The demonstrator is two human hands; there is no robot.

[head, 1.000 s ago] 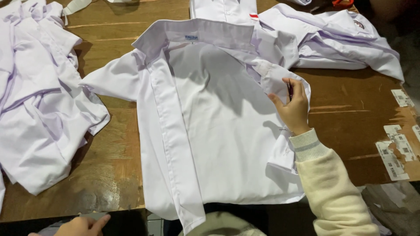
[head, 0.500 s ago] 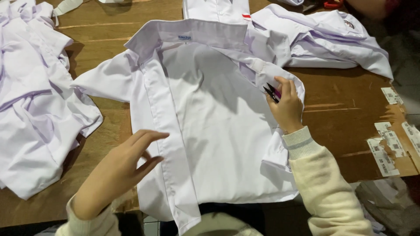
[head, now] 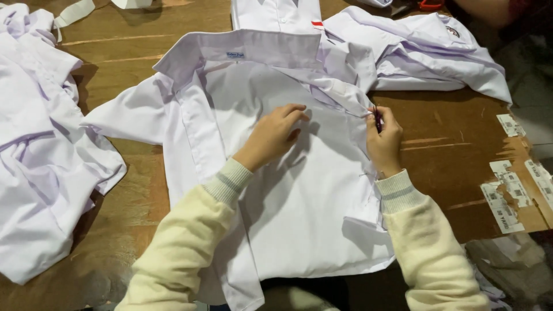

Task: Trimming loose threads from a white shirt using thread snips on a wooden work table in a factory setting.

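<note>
A white collared shirt lies opened out, inside up, on a brown wooden table. My left hand rests flat on the shirt's inner back, fingers pointing toward the right front panel. My right hand pinches the shirt's right edge and grips a small dark tool whose tip touches the fabric; what kind of tool it is cannot be told. Both arms wear cream knit sleeves.
A heap of white shirts lies at the left. More white shirts are piled at the back right. Several small printed labels sit on the table's right edge. A loose white collar strip lies at the back left.
My left hand came up from the near table edge and landed on the middle of the shirt. My right hand stayed at the right edge, with the shirt's front panel now folded further over.
</note>
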